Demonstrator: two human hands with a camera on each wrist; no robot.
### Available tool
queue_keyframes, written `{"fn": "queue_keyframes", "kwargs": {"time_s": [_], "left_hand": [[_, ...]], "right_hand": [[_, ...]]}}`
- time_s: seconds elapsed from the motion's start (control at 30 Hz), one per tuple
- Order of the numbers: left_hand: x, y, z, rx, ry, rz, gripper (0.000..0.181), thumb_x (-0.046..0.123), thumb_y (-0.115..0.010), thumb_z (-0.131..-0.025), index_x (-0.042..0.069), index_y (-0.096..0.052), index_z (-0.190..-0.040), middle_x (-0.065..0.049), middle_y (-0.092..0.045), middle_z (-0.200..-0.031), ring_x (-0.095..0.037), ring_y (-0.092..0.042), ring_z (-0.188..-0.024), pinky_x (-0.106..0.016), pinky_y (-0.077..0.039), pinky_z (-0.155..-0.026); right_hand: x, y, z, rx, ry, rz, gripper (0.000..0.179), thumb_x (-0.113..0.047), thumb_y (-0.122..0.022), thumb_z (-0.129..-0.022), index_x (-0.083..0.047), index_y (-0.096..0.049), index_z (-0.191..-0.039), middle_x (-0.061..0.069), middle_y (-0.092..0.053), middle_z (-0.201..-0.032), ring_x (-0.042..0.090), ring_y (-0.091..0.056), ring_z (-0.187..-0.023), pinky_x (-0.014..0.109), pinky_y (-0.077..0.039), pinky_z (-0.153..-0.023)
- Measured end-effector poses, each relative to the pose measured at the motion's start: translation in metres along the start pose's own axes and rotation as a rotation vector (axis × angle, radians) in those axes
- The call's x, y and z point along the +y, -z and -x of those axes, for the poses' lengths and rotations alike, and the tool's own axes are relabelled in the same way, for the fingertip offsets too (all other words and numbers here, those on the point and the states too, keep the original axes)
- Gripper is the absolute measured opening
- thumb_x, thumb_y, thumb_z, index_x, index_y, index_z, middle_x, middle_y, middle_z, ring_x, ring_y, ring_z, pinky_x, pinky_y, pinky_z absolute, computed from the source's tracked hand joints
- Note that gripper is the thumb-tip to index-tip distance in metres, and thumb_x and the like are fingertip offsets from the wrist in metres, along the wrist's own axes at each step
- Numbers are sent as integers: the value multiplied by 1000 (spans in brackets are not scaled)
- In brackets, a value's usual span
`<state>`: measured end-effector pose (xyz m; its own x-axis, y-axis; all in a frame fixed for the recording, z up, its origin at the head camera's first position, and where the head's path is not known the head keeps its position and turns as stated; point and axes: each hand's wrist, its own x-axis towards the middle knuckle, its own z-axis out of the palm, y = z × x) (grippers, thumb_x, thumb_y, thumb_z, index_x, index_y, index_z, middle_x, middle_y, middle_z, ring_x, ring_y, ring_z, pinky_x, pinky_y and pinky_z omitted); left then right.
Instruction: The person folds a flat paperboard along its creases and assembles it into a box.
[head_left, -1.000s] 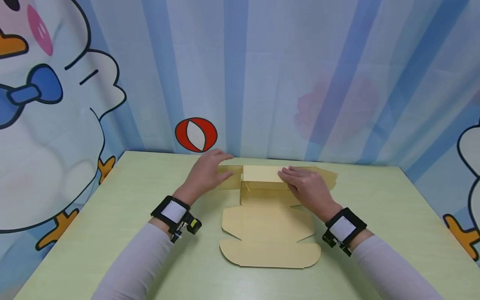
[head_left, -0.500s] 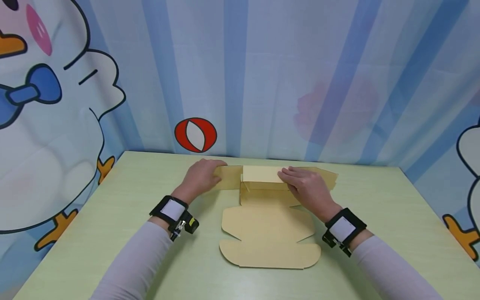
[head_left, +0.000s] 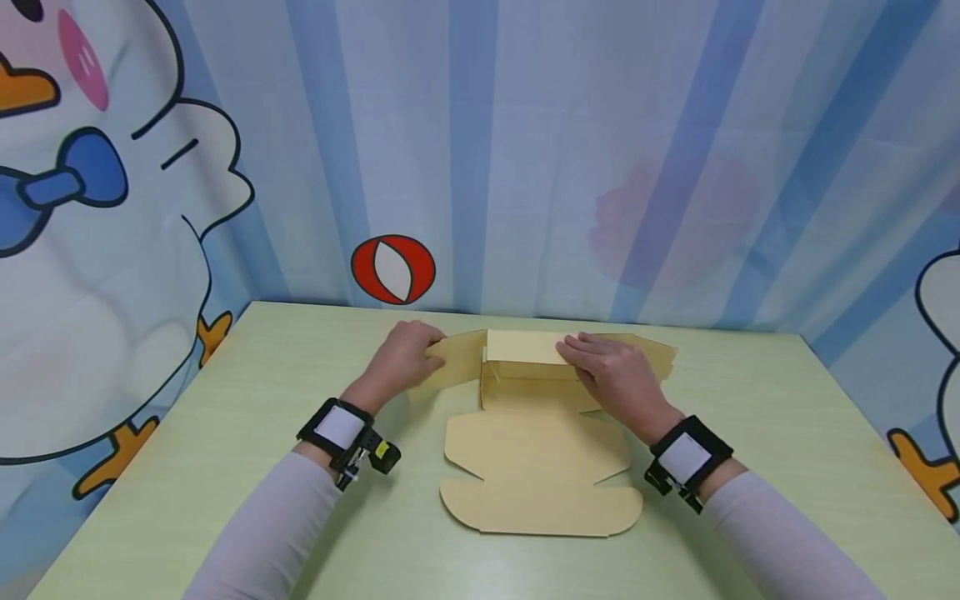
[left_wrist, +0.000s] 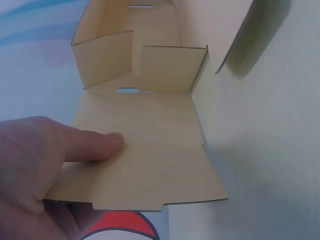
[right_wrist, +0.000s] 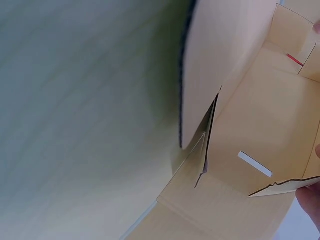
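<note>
A tan cardboard box (head_left: 540,450), partly folded, lies on the table with its rear part raised and its front panels flat. My left hand (head_left: 401,354) pinches the outer end of its left side flap (head_left: 461,358). The thumb lies on the flap's inner face in the left wrist view, and the other fingers are behind it. My right hand (head_left: 618,375) holds the right end of the raised top panel (head_left: 521,346), fingers over it. In the right wrist view a fingertip touches a small folded tab (right_wrist: 280,187) beside a slot; most of that hand is out of view there.
The pale green table (head_left: 337,533) carries the box near its far edge. A blue striped curtain (head_left: 525,167) with cartoon prints hangs right behind that edge. The right side flap (head_left: 654,354) sticks out beyond the right hand.
My left hand has come down from above the left flap and taken hold of its end. The flap now tilts slightly towards me. The right hand has stayed in place.
</note>
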<state>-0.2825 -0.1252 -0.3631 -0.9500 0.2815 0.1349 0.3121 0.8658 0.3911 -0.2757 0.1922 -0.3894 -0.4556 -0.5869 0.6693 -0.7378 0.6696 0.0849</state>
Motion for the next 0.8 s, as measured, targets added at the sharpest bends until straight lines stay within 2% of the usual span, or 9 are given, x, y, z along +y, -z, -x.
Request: {"fn": "queue_keyframes", "kwargs": {"time_s": [0.13, 0.33, 0.43, 0.53, 0.8], "left_hand": [[5, 1, 2, -9, -1, 20, 3, 9, -72, -88, 7, -72, -86, -1, -54, -68, -18, -49, -70, -28, -40, -65], [13, 0, 5, -22, -13, 41, 19, 8, -72, -87, 9, -63, -71, 2, -38, -60, -16, -44, -64, -26, -35, -60], [17, -1, 7, -33, -23, 43, 31, 7, -72, -87, 11, -52, -63, 3, -31, -59, -14, -38, -60, -24, -30, -57], [23, -1, 8, -41, -20, 37, 35, 6, -71, -86, 11, -48, -61, 3, -29, -59, -14, -36, -59, -24, -28, -56], [38, 0, 8, -66, 63, 52, 17, 6, -71, -86, 7, -64, -70, 1, -40, -61, -15, -43, -59, -23, -32, -54]], "right_hand": [[0, 0, -1, 5, -3, 3, 39, 0, -80, -78, -7, -74, -116, 12, -75, -109, 30, -73, -101, 43, -60, -81], [-1, 0, -2, 14, -1, 8, 39, 0, -80, -77, -7, -74, -115, 13, -75, -109, 30, -73, -101, 44, -60, -80], [-2, 0, -2, 14, -3, 3, 39, 0, -80, -78, -7, -74, -115, 13, -76, -108, 30, -73, -100, 43, -60, -80], [-3, 0, -3, 9, -7, -1, 39, 0, -80, -78, -6, -74, -116, 12, -75, -109, 30, -73, -101, 43, -60, -80], [-4, 0, -3, 21, -8, -6, 40, 1, -80, -77, -5, -74, -116, 13, -76, -108, 31, -73, -100, 44, -60, -81]]}}
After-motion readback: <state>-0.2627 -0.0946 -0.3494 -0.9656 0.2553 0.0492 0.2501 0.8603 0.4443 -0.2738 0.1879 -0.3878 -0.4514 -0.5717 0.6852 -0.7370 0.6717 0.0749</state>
